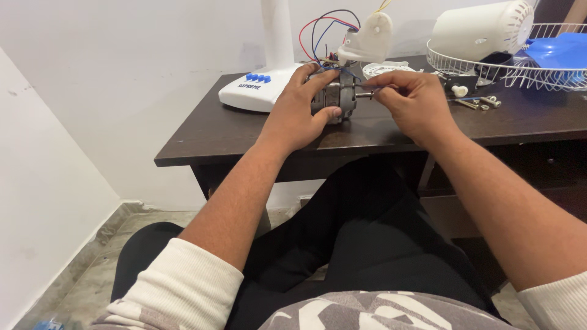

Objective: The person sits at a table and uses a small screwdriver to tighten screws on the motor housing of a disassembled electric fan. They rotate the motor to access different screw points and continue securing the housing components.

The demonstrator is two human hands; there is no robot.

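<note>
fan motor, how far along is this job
Done: fan stripped; wire guard, blue blade and rear cover lie aside. In hand: left hand grips the motor, right hand at its shaft. Left: wires remain attached, screws loose.

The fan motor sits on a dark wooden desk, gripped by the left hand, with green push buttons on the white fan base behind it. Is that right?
Not quite: the head view shows blue buttons on the white fan base, not green. The left hand does grip the fan motor on the dark wooden desk.

Even soft indoor light; faint shadows; sharp focus; mild edge distortion
</note>
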